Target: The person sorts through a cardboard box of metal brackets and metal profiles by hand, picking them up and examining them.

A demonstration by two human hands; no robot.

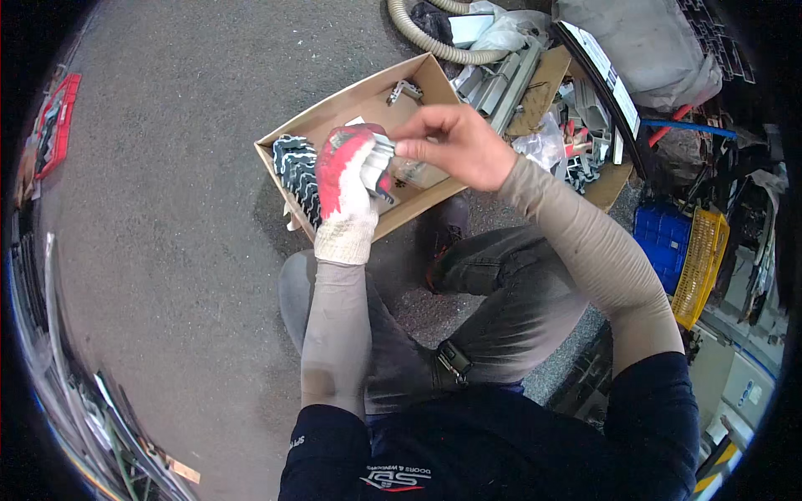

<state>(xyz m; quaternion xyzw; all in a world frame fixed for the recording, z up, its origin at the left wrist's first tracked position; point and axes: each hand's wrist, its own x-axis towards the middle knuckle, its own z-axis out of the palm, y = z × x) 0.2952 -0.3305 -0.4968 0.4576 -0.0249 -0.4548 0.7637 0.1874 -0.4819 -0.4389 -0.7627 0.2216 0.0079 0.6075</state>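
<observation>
The left hand, in a red and white work glove, is clamped around a small stack of silvery metal pieces. The bare right hand meets it from the right, its fingertips pinched together on the edge of that stack. Both hover over an open cardboard box on the floor. Just left of the gloved hand, black-and-white toothed parts lie in the box. Beyond the right hand lies a heap of grey metal profiles.
</observation>
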